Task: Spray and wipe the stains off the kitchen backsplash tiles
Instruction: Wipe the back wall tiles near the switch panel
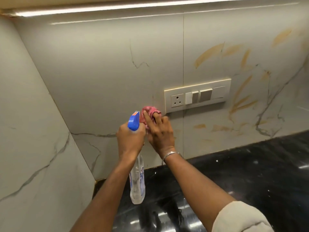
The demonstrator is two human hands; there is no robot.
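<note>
Against the backsplash tiles [103, 67], just left of the lower left corner of the switch plate [197, 95], the right hand [158, 133] presses a bunched pink cloth [150, 113] to the glossy surface. Its forefinger lies straight over the cloth and the other fingers are curled into the folds. A thin bangle [168, 154] circles that wrist.

The left hand [130, 139] sits just beside it, touching or nearly so, with its fingers wrapped round the neck of a spray bottle [137, 181]. The blue trigger head points at the wall and the clear body hangs down over the black countertop [242, 164], apart from it.

Orange stains [209, 53] streak the tile to the right of the vertical joint [183, 47], above, beside and below the switch plate. The tile to the left of the joint shows only grey veining.

To the left the side wall [25, 131] meets the backsplash at a corner, well apart from the hands. Overhead, a light strip [150, 6] runs along the top edge. The countertop's back edge runs along the foot of the tiles, and its bare surface stretches away to the right.
</note>
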